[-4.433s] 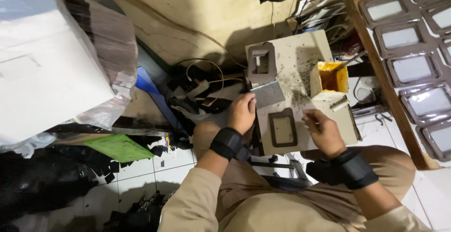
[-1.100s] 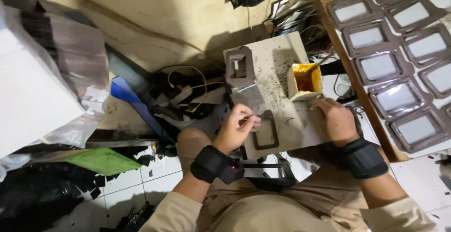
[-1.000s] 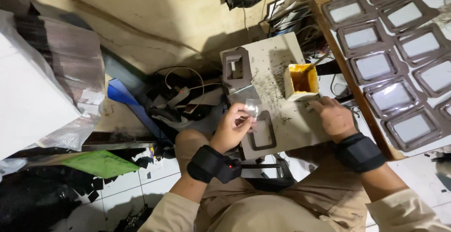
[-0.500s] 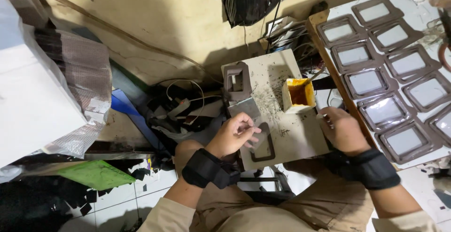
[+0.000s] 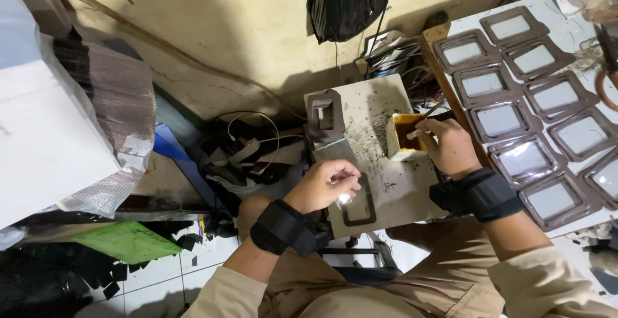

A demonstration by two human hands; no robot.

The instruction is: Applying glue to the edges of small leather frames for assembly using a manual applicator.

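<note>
The right hand (image 5: 450,147) has moved from the worn grey board (image 5: 380,157) to dip a thin stick into the yellow glue box (image 5: 404,136), fingers pinched on it, while the left hand (image 5: 325,186) stays pinched on a small clear sheet above the dark rectangular leather frame (image 5: 360,202), so gluing seems under way.

dark brown frame (image 5: 358,203) flat on board; small open box of yellow glue (image 5: 405,136) upright
</note>
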